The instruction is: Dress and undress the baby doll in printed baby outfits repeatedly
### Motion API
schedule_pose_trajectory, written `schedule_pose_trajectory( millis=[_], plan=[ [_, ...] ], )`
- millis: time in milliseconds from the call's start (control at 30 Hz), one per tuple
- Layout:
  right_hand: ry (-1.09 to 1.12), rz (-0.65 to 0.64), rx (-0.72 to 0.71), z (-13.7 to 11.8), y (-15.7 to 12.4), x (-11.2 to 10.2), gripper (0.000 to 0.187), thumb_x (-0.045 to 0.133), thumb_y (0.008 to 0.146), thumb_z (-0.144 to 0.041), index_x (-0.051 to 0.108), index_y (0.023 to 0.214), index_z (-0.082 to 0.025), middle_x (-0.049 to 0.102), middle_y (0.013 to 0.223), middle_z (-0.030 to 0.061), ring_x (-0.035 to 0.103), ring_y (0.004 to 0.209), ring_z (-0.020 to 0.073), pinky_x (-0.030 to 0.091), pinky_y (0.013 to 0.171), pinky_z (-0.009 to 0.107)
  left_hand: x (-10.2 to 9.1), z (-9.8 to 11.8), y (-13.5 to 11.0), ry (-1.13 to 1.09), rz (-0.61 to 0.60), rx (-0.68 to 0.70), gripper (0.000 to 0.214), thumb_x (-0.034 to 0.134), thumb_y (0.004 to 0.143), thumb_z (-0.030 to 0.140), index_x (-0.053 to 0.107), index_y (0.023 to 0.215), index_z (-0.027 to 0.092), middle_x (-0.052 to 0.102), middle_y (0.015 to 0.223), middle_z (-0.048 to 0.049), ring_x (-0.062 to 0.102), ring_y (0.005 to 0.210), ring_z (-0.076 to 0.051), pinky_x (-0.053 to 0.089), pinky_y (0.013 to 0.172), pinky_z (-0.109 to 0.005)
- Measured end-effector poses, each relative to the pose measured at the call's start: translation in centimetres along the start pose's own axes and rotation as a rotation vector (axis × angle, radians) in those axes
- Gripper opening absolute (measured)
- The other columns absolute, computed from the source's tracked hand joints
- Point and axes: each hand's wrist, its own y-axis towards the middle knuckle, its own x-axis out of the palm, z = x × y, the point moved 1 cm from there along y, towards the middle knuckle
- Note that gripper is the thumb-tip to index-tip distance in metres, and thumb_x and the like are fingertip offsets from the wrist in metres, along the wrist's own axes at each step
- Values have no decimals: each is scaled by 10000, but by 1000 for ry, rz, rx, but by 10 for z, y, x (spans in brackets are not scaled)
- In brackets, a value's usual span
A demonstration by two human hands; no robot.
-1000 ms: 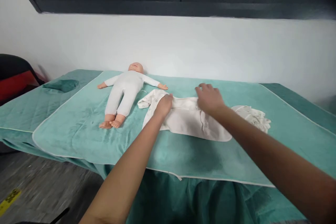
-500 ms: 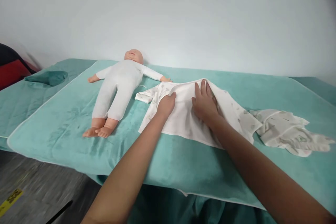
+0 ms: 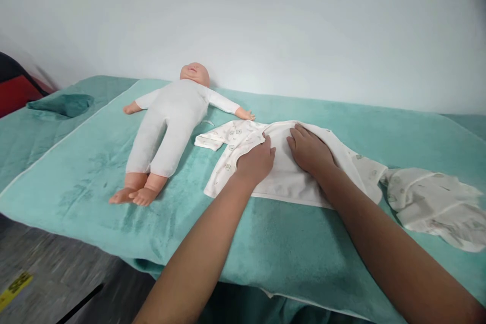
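Observation:
A white baby shirt with small printed figures lies spread on the teal cover, its front open. At the edge of its left-hand flap, my left hand is closed with curled fingers on the cloth; some of the fingertips are hidden. My right hand lies flat on the shirt's plain inner side, fingers stretched out toward the neckline. Left of the shirt, a baby doll in a white body suit lies on its back, one arm reaching to the shirt's upper edge.
Crumpled printed baby clothing lies to the right, against the shirt's sleeve. A folded teal cloth is at the far left, near a red and black object. White wall rises behind. The cover's front edge drops toward the floor.
My left hand has moved right along the shirt, near the flap's edge. The right hand has shifted slightly right and flattened on the cloth. The view has tilted down a little.

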Motion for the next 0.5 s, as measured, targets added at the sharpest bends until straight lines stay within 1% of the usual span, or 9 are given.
schedule_pose_trajectory(
  millis=[67, 100, 167, 233, 300, 367, 433, 500],
  plan=[
    [-80, 39, -12, -11, -8, -4, 481, 248, 1022, -293, 559, 1327, -91, 541, 1446, 184, 478, 1350, 324, 389, 1098, 502, -4, 2, -8, 2, 21, 79, 474, 320, 1006, 331, 454, 1447, 221, 519, 1491, -71, 558, 1305, -257, 541, 984, -434],
    [-105, 50, -43, -16, -12, -5, 474, 254, 1022, -286, 559, 1331, -97, 548, 1442, 178, 470, 1358, 327, 375, 1104, 514, -5, 3, -12, -10, 60, 120, 466, 333, 1004, 314, 461, 1441, 215, 471, 1531, -54, 492, 1373, -235, 519, 1032, -409],
    [-115, 45, -135, -26, -20, -5, 483, 266, 1026, -306, 535, 1367, -95, 517, 1475, 176, 412, 1409, 321, 318, 1143, 524, -7, 1, -18, 5, 173, 183, 475, 348, 997, 263, 446, 1449, 156, 426, 1560, -75, 360, 1466, -212, 431, 1143, -385],
    [-83, 5, -189, -33, -25, -2, 539, 263, 1034, -374, 484, 1423, -73, 447, 1529, 188, 356, 1450, 312, 287, 1167, 510, -9, -4, -23, 22, 303, 210, 513, 361, 973, 197, 389, 1473, 87, 408, 1565, -129, 285, 1501, -236, 337, 1212, -426],
    [-42, -51, -186, -37, -28, 0, 615, 249, 1033, -447, 433, 1463, -47, 382, 1566, 202, 323, 1470, 312, 291, 1171, 491, -13, -11, -29, 4, 415, 231, 548, 360, 950, 147, 336, 1492, 66, 408, 1558, -159, 285, 1500, -249, 308, 1224, -458],
    [-16, -94, -173, -38, -29, 1, 661, 243, 1027, -489, 405, 1480, -36, 342, 1586, 206, 291, 1485, 313, 283, 1177, 484, -19, -22, -36, -35, 486, 248, 562, 353, 941, 128, 319, 1502, 106, 426, 1547, -148, 331, 1479, -230, 329, 1215, -446],
    [-6, -118, -162, -37, -28, 1, 671, 240, 1023, -502, 392, 1487, -42, 327, 1596, 200, 272, 1491, 313, 265, 1183, 489, -27, -36, -42, -44, 512, 234, 552, 378, 934, 135, 356, 1485, 148, 440, 1538, -134, 345, 1472, -228, 336, 1212, -443],
    [2, -133, -158, -37, -25, -1, 663, 245, 1019, -502, 382, 1494, -60, 354, 1582, 195, 303, 1470, 319, 267, 1175, 499, -34, -54, -44, -21, 493, 179, 519, 442, 921, 168, 428, 1439, 158, 441, 1534, -141, 322, 1483, -265, 324, 1213, -482]
  ],
)
